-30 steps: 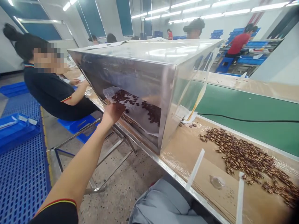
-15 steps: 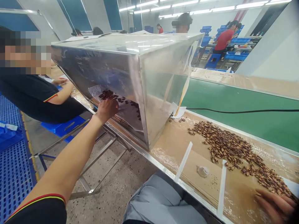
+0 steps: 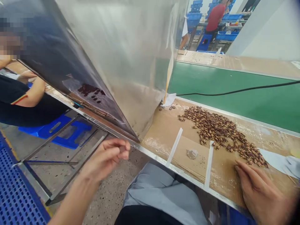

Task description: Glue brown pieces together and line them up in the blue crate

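- One bare left hand (image 3: 106, 161) pinches a small, round, dark-brown disc (image 3: 122, 149) near the silvery metal box (image 3: 128, 78); best gripped lightly.
- Right hand (image 3: 260, 186), grasp unclear: beside gold-brown small pieces (image 3: 217, 128) heaped on the cardboard-covered counter (image 3: 153, 132).

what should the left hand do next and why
Probably move right, over the cardboard: the left hand seems to pinch a dark disc out beyond the table edge, where a drop could reach the floor.
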{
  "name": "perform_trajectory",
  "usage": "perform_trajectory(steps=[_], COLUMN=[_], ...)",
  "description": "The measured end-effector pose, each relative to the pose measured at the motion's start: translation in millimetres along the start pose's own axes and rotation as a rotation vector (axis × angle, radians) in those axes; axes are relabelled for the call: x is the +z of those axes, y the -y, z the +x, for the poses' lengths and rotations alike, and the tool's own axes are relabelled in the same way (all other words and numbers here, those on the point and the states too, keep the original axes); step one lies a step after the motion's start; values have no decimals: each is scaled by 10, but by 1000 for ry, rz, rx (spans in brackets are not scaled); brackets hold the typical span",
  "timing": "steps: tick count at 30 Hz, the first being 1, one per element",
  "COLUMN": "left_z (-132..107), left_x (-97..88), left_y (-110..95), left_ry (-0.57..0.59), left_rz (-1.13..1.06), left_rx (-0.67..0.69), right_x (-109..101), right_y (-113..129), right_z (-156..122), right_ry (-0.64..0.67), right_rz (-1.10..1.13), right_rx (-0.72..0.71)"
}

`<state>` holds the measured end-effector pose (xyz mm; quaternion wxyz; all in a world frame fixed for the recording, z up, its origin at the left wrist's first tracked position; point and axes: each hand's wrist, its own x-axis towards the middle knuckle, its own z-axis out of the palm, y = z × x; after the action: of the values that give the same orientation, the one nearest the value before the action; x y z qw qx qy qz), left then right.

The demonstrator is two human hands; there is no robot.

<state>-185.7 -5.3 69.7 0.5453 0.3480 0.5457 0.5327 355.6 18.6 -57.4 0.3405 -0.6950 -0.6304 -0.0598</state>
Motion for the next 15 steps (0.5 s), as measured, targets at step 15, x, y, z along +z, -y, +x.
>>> perform_trajectory(steps=[15], left_z=[226], left_x=[1408], left_y=[950], left_ry=[454], left_rz=[-658], left_rx=[-357], right_x=[-107], right_y=[262], right_z=[-40], right_ry=[84], right_rz=[302], right_rx=[33])
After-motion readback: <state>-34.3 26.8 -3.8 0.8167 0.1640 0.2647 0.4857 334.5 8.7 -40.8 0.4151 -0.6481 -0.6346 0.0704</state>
